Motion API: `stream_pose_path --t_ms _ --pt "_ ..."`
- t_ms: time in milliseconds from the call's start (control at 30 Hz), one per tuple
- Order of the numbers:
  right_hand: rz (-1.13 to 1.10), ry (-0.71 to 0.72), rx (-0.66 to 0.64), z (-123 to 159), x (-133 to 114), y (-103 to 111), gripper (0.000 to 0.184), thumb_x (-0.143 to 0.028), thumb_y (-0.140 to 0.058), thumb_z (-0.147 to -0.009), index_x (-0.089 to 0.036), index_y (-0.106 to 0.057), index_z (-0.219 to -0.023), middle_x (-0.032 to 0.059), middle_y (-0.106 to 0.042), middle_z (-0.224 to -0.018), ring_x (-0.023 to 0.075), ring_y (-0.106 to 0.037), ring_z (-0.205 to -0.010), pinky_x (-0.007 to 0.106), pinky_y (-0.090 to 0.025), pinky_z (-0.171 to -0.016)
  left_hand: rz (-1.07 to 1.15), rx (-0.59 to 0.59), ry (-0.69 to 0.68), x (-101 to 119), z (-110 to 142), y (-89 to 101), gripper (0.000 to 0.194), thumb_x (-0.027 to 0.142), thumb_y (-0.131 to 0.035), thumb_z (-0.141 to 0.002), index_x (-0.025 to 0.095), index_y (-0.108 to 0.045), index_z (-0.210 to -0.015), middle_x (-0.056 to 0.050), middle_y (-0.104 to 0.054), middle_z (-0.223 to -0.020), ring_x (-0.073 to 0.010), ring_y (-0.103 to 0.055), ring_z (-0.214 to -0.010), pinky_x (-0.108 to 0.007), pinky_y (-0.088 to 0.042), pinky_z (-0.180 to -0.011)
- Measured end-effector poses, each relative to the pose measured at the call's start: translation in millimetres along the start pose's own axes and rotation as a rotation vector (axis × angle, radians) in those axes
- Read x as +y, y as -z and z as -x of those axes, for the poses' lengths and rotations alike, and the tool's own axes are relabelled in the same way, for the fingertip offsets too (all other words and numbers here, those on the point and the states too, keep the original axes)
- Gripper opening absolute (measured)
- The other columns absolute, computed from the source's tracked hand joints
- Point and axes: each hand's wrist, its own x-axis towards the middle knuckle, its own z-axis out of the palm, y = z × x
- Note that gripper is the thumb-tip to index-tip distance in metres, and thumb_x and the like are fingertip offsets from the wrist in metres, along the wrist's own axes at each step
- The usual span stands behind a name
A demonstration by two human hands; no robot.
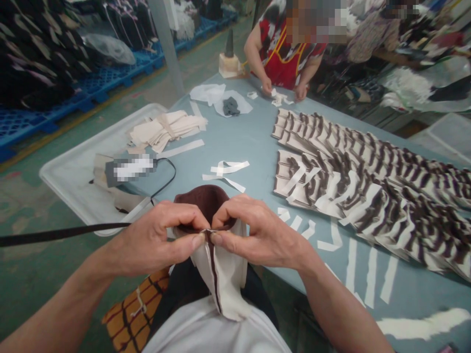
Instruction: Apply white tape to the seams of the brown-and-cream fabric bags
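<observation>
Just above my lap I hold a cream boot upper (228,282) with a dark brown lining (206,198) showing in its round opening. A dark seam runs down the side facing me. My left hand (167,238) pinches the top edge on the left of the seam between thumb and forefinger. On the other side, my right hand (253,230) pinches the same edge, its fingertips almost touching the left ones. The fingers cover part of the rim. Beyond my hands, several white tape strips (230,168) lie on the blue table (243,135).
Rows of stacked cream-and-brown uppers (353,162) cover the table's right side, with loose white strips around them. A white tray (69,162) and a bundle of cream pieces (165,128) are at left. Across the table, a person in a red apron (283,59) handles small white pieces.
</observation>
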Motion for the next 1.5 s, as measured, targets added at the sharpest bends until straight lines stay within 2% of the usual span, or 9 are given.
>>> stream_pose_path --t_ms 233,567,700,867,967,1200,1333,1433,1500 --pt "0.003 0.009 0.020 -2 6 -5 0.013 -0.020 -0.071 -0.101 -0.021 -0.064 -0.090 -0.0008 -0.074 -0.088 0.0147 -0.063 -0.079 0.030 -0.047 -0.085 0.021 0.051 0.054 -7 -2 -3.0 0.035 0.044 -0.079 -0.091 0.017 -0.068 -0.072 0.004 -0.059 -0.063 -0.0103 -0.050 -0.056 -0.020 -0.037 -0.052" --pt "0.054 0.046 -0.005 -4 13 -2 0.009 -0.022 -0.070 -0.105 -0.020 -0.066 -0.096 0.0017 -0.076 -0.094 0.0157 -0.065 -0.084 0.030 -0.046 -0.086 0.047 0.003 0.004 -9 -4 5.4 0.025 0.031 -0.069 -0.100 0.018 -0.073 -0.079 0.003 -0.068 -0.067 -0.0105 -0.056 -0.059 -0.019 -0.044 -0.056" --pt "0.071 0.076 0.018 -5 16 -4 0.009 -0.024 -0.068 -0.107 -0.020 -0.068 -0.099 0.0024 -0.077 -0.093 0.0168 -0.066 -0.085 0.031 -0.047 -0.087 -0.088 0.009 -0.050 -7 -4 7.7 0.024 0.025 -0.063 -0.102 0.019 -0.071 -0.079 0.006 -0.064 -0.064 -0.0093 -0.055 -0.057 -0.019 -0.042 -0.056" --pt "0.019 0.130 0.089 -5 21 -15 0.015 -0.022 -0.062 -0.107 -0.022 -0.065 -0.093 -0.0003 -0.072 -0.081 0.0163 -0.063 -0.077 0.033 -0.046 -0.082 -0.294 0.157 -0.181 -9 0 -8.6 0.029 0.014 -0.053 -0.098 0.021 -0.053 -0.070 0.009 -0.050 -0.058 -0.0071 -0.047 -0.051 -0.020 -0.037 -0.053" --pt "0.057 0.133 0.149 -5 23 -24 0.015 -0.020 -0.060 -0.104 -0.022 -0.063 -0.090 -0.0011 -0.070 -0.077 0.0164 -0.061 -0.073 0.034 -0.045 -0.079 -0.375 0.231 -0.215 -20 6 -20.8 0.026 0.012 -0.051 -0.100 0.023 -0.053 -0.077 0.009 -0.052 -0.062 -0.0075 -0.050 -0.052 -0.022 -0.037 -0.054" --pt "0.127 0.113 0.182 -2 32 -43 0.014 -0.015 -0.058 -0.099 -0.023 -0.064 -0.089 -0.0006 -0.073 -0.077 0.0160 -0.063 -0.073 0.035 -0.050 -0.092 -0.434 0.151 -0.241 -36 15 -23.3 0.028 0.014 -0.051 -0.106 0.024 -0.054 -0.081 0.006 -0.060 -0.067 -0.0111 -0.059 -0.056 -0.027 -0.042 -0.058" --pt "-0.038 0.028 0.203 -10 42 -55 0.013 -0.015 -0.061 -0.094 -0.025 -0.062 -0.085 -0.0027 -0.073 -0.075 0.0146 -0.065 -0.071 0.036 -0.051 -0.101 -0.521 0.291 -0.255 -41 12 -26.3 0.030 0.011 -0.050 -0.104 0.025 -0.050 -0.077 0.005 -0.057 -0.063 -0.0143 -0.054 -0.056 -0.030 -0.042 -0.060" --pt "-0.297 -0.015 0.207 -18 56 -64 0.011 -0.022 -0.067 -0.095 -0.024 -0.062 -0.085 -0.0015 -0.074 -0.079 0.0147 -0.067 -0.074 0.035 -0.054 -0.098 -0.426 0.360 -0.212 -50 11 -34.9 0.032 0.008 -0.048 -0.104 0.025 -0.045 -0.077 0.007 -0.053 -0.061 -0.0121 -0.053 -0.052 -0.027 -0.042 -0.057" --pt "-0.414 -0.147 0.214 -23 75 -69 0.010 -0.031 -0.069 -0.096 -0.023 -0.067 -0.090 0.0028 -0.078 -0.090 0.0174 -0.072 -0.086 0.034 -0.057 -0.093 -0.375 0.435 -0.142 -57 14 -40.8 0.033 0.009 -0.047 -0.106 0.026 -0.044 -0.077 0.007 -0.052 -0.060 -0.0119 -0.054 -0.050 -0.026 -0.043 -0.055"
